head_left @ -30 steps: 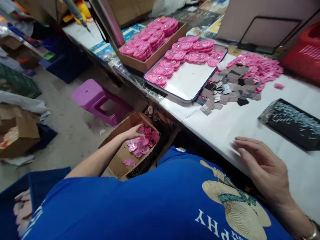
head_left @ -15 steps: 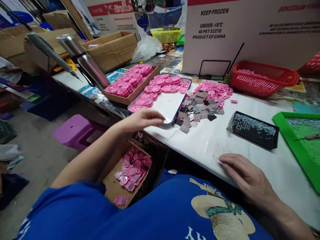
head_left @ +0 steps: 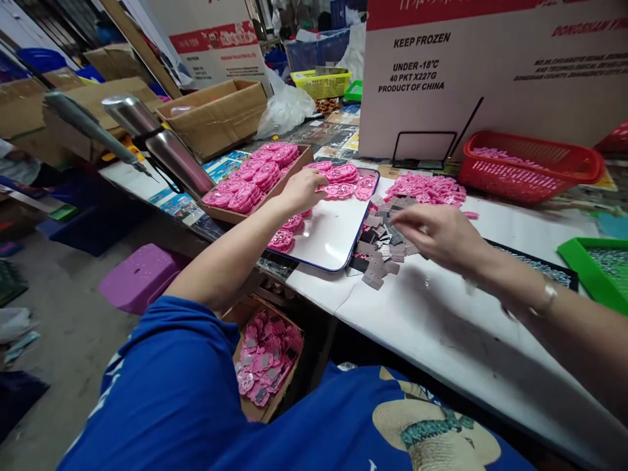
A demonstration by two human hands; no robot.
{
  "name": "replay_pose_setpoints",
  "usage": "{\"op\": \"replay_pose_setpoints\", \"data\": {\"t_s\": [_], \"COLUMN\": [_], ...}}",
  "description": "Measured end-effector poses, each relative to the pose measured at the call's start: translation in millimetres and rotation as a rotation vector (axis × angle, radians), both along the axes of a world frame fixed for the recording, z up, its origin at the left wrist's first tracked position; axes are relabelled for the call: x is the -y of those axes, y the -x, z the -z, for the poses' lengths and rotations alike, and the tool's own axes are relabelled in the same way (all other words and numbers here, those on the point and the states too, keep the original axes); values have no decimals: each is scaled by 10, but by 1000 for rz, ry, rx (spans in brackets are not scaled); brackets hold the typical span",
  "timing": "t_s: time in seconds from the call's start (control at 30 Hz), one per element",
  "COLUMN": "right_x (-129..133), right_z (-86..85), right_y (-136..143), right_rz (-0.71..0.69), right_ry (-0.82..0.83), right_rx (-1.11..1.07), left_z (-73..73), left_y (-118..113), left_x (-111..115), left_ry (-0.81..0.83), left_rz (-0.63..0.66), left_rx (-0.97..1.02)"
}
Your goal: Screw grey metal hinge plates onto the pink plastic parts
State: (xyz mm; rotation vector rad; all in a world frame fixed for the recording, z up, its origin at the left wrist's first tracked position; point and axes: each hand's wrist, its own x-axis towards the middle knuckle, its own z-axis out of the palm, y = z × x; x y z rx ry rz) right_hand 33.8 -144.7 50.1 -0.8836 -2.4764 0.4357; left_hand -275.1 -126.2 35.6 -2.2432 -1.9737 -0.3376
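My left hand (head_left: 305, 190) is over the pink pieces (head_left: 338, 176) on the white tray with a blue rim (head_left: 333, 229). Its fingers are curled together at those pieces, and what they grip is hidden. My right hand (head_left: 436, 232) hangs above the right part of the grey and black square pieces (head_left: 380, 245), thumb and fingertips brought together; anything between them is too small to make out. Behind the squares lies a heap of small pink parts (head_left: 426, 190). A cardboard tray of stacked pink pieces (head_left: 265, 170) stands left of the white tray.
A black tray of small metal pins (head_left: 534, 261) is partly behind my right forearm. Beyond are a green tray (head_left: 583, 258), a red basket (head_left: 532, 173) and a large carton (head_left: 471, 78). A steel flask (head_left: 167, 147) leans at left; a box of pink pieces (head_left: 269, 360) sits below the table edge.
My left hand has moved from the white tray's front edge to the pink pieces farther back. My right hand has gone from the table's front edge up and left to the squares.
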Motion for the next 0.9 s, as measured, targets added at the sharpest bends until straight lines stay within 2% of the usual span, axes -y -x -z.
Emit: {"op": "replay_pose_setpoints", "data": {"t_s": [0.07, 0.17, 0.27, 0.37, 0.6, 0.9], "right_x": [-369, -883, -1295, -1590, -1980, -2166], "right_z": [-17, 31, 119, 205, 310, 362], "right_y": [317, 647, 826, 944, 1180, 1334], "right_rz": [116, 221, 300, 319, 309, 265], "right_ry": [17, 18, 15, 10, -20, -33], "right_rx": [177, 241, 329, 416, 556, 704], "left_z": [31, 79, 110, 130, 219, 272], "left_y": [-52, -111, -143, -150, -90, -144], "left_x": [-77, -177, -250, -300, -357, -348], "left_ry": [25, 46, 62, 81, 76, 50], "left_rz": [27, 50, 65, 82, 108, 131], "left_rx": [-79, -188, -275, -340, -419, -429]}}
